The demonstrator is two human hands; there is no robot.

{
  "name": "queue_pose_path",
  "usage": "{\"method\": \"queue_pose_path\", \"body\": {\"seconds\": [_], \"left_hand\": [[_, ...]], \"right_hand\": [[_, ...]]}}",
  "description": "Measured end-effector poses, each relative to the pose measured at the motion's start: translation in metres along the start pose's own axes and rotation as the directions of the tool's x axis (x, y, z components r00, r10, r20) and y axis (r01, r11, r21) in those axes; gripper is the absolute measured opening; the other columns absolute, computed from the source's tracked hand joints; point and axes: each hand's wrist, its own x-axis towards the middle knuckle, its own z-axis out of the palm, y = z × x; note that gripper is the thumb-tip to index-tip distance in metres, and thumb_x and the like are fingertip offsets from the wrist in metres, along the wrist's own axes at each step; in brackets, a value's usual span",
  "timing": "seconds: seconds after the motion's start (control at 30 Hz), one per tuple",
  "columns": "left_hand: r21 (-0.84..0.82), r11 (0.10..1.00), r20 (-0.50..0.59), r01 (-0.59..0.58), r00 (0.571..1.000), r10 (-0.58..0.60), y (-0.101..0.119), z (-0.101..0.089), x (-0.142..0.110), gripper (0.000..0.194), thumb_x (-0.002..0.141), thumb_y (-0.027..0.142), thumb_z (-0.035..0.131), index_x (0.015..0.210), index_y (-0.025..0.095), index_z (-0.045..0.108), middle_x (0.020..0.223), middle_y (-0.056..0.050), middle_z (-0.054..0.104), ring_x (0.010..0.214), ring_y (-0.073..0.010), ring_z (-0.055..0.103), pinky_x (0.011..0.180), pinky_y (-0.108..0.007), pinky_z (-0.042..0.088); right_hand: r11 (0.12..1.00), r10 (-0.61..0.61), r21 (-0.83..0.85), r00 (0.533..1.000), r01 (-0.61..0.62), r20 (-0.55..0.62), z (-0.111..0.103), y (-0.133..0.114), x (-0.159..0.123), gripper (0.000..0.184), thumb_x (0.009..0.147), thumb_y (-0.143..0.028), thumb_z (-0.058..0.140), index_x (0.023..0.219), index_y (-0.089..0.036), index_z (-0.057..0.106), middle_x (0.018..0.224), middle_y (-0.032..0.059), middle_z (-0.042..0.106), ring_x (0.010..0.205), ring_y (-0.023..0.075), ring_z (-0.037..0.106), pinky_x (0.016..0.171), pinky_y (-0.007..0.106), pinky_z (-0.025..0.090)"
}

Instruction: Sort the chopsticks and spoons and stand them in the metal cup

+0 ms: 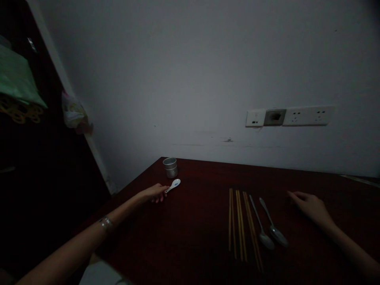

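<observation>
My left hand (157, 192) reaches out over the left part of the table, its thumb and fingers closed on the handle of a white soup spoon (175, 183) with a small blue mark in the bowl. Just behind the spoon stands a metal cup (171, 168). On the right, my right hand (310, 206) rests on the tabletop with its fingers loosely stretched and nothing in them. Nearest to it lie two metal spoons, a right one (278, 235) and a left one (266, 240), bowls toward me. Several wooden chopsticks (240, 225) lie side by side left of them.
The dark red table (196, 221) meets a pale wall with a row of sockets (308, 116). A plastic bag (73, 111) and a green cloth (18, 77) hang at the left by a dark door. Something white (102, 273) shows below the table's front left edge.
</observation>
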Motion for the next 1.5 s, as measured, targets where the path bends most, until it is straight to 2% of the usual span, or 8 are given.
{"method": "queue_pose_path", "body": {"seconds": [0.47, 0.63, 0.77, 0.93, 1.13, 1.2, 1.33, 1.5], "left_hand": [[0.004, 0.997, 0.05, -0.071, 0.996, 0.071, -0.003, 0.009, 0.0, 0.04, 0.076, 0.056, 0.039, 0.065, 0.018, 0.043, 0.046, 0.003, 0.047, 0.03, -0.0075, 0.037, 0.03, -0.018, 0.02], [-0.079, 0.985, 0.023, -0.156, 0.987, 0.158, 0.003, 0.003, -0.005, 0.044, 0.074, 0.061, 0.039, 0.064, 0.018, 0.041, 0.047, 0.003, 0.046, 0.031, -0.0068, 0.036, 0.031, -0.018, 0.019], [-0.109, 0.966, 0.051, -0.236, 0.969, 0.242, 0.023, -0.005, -0.016, 0.045, 0.076, 0.06, 0.037, 0.063, 0.018, 0.043, 0.046, 0.004, 0.043, 0.032, -0.0063, 0.033, 0.032, -0.019, 0.02], [-0.059, 0.937, 0.117, -0.345, 0.929, 0.35, 0.073, -0.009, -0.032, 0.04, 0.079, 0.052, 0.04, 0.062, 0.018, 0.048, 0.046, 0.002, 0.044, 0.035, -0.0073, 0.037, 0.034, -0.02, 0.025], [0.057, 0.853, 0.095, -0.518, 0.854, 0.512, 0.144, 0.003, -0.043, 0.038, 0.08, 0.048, 0.042, 0.062, 0.017, 0.055, 0.048, 0.001, 0.048, 0.039, -0.0087, 0.041, 0.039, -0.021, 0.028], [0.11, 0.797, 0.046, -0.594, 0.804, 0.593, 0.165, 0.012, -0.043, 0.038, 0.08, 0.047, 0.042, 0.061, 0.017, 0.054, 0.047, 0.001, 0.046, 0.04, -0.0087, 0.04, 0.041, -0.021, 0.027], [0.184, 0.642, -0.036, -0.744, 0.648, 0.761, 0.2, 0.034, -0.038, 0.04, 0.08, 0.044, 0.043, 0.051, 0.017, 0.047, 0.046, 0.003, 0.041, 0.046, -0.0084, 0.035, 0.046, -0.022, 0.026], [0.184, 0.56, 0.009, -0.807, 0.572, 0.821, 0.228, 0.063, -0.027, 0.044, 0.081, 0.046, 0.039, 0.05, 0.016, 0.044, 0.046, 0.004, 0.036, 0.046, -0.0078, 0.032, 0.047, -0.021, 0.025]], "right_hand": [[1.0, 0.002, -0.013, 0.999, -0.002, 0.035, -0.001, -0.002, 0.0, 0.041, 0.067, -0.053, 0.047, 0.072, -0.018, 0.068, 0.064, 0.0089, 0.067, 0.063, 0.0268, 0.061, 0.057, 0.031, 0.04], [1.0, -0.006, -0.005, 0.999, 0.006, 0.038, 0.001, 0.001, 0.0, 0.044, 0.067, -0.055, 0.046, 0.074, -0.018, 0.068, 0.062, 0.0084, 0.066, 0.059, 0.0257, 0.06, 0.055, 0.032, 0.04], [1.0, -0.022, 0.005, 1.0, 0.022, 0.021, 0.001, 0.0, -0.001, 0.047, 0.065, -0.057, 0.045, 0.075, -0.017, 0.068, 0.06, 0.007, 0.065, 0.055, 0.0234, 0.059, 0.053, 0.031, 0.04], [0.999, -0.049, 0.019, 0.999, 0.049, 0.011, 0.001, -0.005, -0.005, 0.046, 0.066, -0.056, 0.044, 0.072, -0.016, 0.067, 0.057, 0.0051, 0.064, 0.051, 0.02, 0.057, 0.05, 0.028, 0.039], [0.995, -0.046, 0.084, 0.999, 0.047, -0.017, 0.001, -0.011, -0.01, 0.044, 0.067, -0.055, 0.045, 0.066, -0.016, 0.065, 0.051, 0.0033, 0.06, 0.045, 0.0156, 0.053, 0.045, 0.025, 0.037], [0.986, -0.022, 0.164, 1.0, 0.025, -0.02, 0.001, -0.013, -0.01, 0.045, 0.067, -0.055, 0.046, 0.066, -0.015, 0.064, 0.049, 0.0027, 0.057, 0.042, 0.0135, 0.049, 0.042, 0.024, 0.036], [0.932, 0.031, 0.362, 0.999, -0.019, -0.027, 0.0, -0.016, -0.007, 0.046, 0.063, -0.057, 0.051, 0.068, -0.013, 0.063, 0.049, 0.0013, 0.054, 0.039, 0.01, 0.044, 0.037, 0.022, 0.034], [0.887, 0.044, 0.462, 0.999, -0.026, -0.027, 0.001, -0.016, -0.004, 0.047, 0.06, -0.058, 0.055, 0.068, -0.012, 0.062, 0.05, 0.0004, 0.053, 0.039, 0.0084, 0.044, 0.035, 0.021, 0.033]]}}
